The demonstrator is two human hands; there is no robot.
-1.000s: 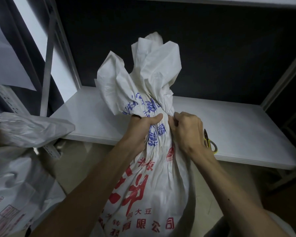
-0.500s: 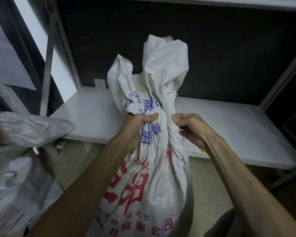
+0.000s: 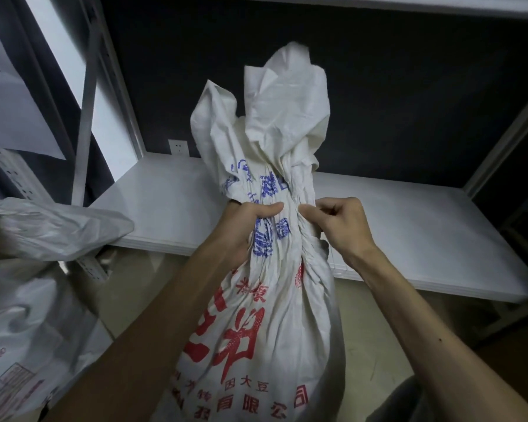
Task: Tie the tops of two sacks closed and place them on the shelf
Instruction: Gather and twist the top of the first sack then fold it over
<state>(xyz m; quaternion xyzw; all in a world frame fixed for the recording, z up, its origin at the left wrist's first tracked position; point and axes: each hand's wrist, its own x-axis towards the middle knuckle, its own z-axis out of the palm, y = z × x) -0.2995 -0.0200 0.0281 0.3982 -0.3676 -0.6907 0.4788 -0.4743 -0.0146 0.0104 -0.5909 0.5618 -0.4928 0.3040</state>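
Note:
A white woven sack (image 3: 265,324) with red and blue print stands upright in front of me, its top gathered into a bunched neck. My left hand (image 3: 247,229) is closed around the left side of that neck. On the right side of the neck my right hand (image 3: 342,223) pinches the folds with thumb and fingers; a thin white string seems to hang below it. A second, greyish sack (image 3: 28,269) lies at the left edge, its top flopped over. The white shelf board (image 3: 424,236) runs behind the sack.
Grey shelf uprights (image 3: 86,111) rise at left and another (image 3: 506,138) at right. A wall socket (image 3: 179,146) sits at the back of the shelf. An upper shelf board (image 3: 378,3) spans the top. The floor (image 3: 141,287) shows below the shelf.
The yellow-handled scissors seen a second ago by my right hand are out of sight. My right hand has shifted from a fist against the neck to a pinch on its right side.

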